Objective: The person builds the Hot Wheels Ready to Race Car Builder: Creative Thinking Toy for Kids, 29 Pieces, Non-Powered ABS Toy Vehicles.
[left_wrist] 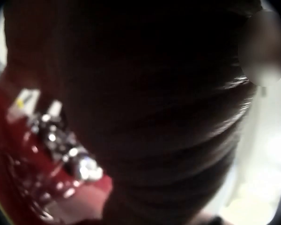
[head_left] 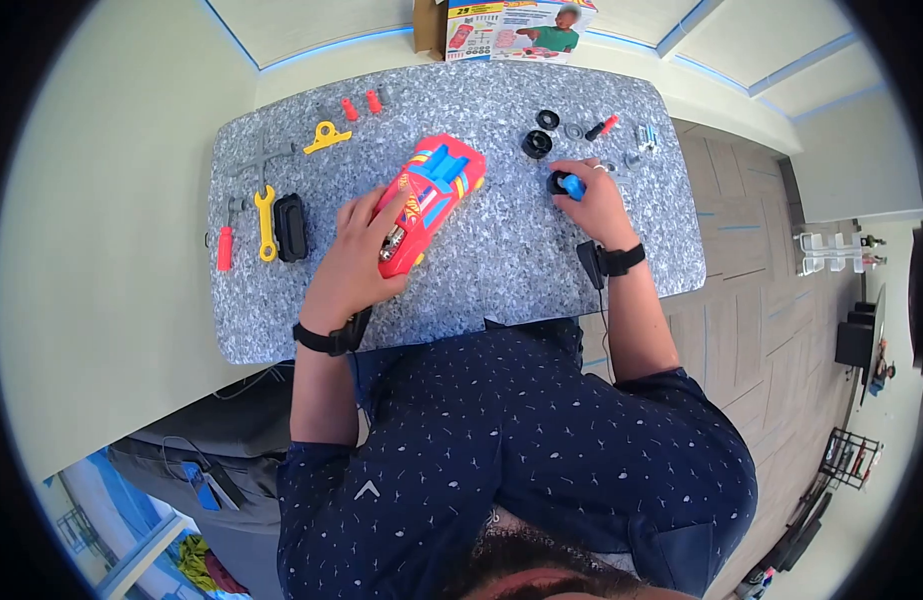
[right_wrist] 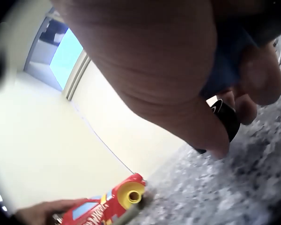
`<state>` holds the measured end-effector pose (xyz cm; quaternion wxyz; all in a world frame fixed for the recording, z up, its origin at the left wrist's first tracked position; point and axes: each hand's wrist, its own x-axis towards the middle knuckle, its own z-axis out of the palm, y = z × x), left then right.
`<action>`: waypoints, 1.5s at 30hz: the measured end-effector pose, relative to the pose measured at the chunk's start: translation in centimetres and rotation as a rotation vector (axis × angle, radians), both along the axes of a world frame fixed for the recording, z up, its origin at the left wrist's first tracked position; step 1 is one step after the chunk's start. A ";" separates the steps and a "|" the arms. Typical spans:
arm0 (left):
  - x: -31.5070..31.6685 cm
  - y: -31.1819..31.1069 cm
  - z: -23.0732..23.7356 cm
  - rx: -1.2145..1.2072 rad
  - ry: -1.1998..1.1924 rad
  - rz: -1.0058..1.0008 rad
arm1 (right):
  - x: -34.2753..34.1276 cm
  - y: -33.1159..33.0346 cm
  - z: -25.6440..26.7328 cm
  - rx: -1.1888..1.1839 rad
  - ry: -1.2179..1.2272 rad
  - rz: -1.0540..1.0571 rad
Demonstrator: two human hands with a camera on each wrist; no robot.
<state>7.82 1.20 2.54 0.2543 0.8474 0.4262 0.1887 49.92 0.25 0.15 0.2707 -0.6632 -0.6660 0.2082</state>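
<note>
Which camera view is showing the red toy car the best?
The head view: the toy car shows almost whole from above, partly under the left hand. The left wrist view gives only blurred red body and silver part; the right wrist view shows it smaller, with a yellow round part.

Your left hand reaches forward, palm down, fingers spread forward; your right hand curls its thumb and fingers inward. Both your forearms extend from your body, with bands around the wrists.

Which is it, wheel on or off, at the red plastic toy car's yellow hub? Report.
Off: the right wrist view shows the yellow hub bare.
</note>
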 end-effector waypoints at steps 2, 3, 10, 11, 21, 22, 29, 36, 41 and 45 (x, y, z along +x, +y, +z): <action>-1.2 0.5 1.0 -0.095 -0.094 -0.100 | -1.1 -0.6 0.8 -0.004 0.264 0.034; -1.4 0.6 1.5 -0.157 -0.161 -0.135 | -1.6 -0.9 1.1 0.009 0.354 0.051; -2.5 2.3 -0.5 -0.602 -0.601 -0.227 | -6.1 -3.8 4.1 0.238 0.715 0.289; -2.5 2.5 -1.5 -0.621 -0.667 -0.244 | -6.6 -3.8 3.9 0.225 0.788 0.277; -2.3 2.8 -3.1 -0.664 -0.749 -0.249 | -7.2 -2.0 2.5 0.335 0.430 0.307; -2.4 2.8 -3.1 -0.685 -0.761 -0.242 | -7.3 -2.2 3.1 0.324 0.433 0.302; -2.6 3.0 -2.8 -0.643 -0.753 -0.278 | -2.5 1.2 1.5 0.425 -0.016 -0.042; -2.0 2.5 -1.9 -0.532 -0.654 -0.264 | -1.0 7.0 -2.4 0.213 -0.289 0.072; -1.2 2.0 -0.9 -0.459 -0.583 -0.251 | -1.7 7.4 0.9 0.190 -0.227 0.080; -1.0 2.0 -1.0 -0.429 -0.551 -0.256 | -4.3 4.0 6.7 0.387 0.049 0.132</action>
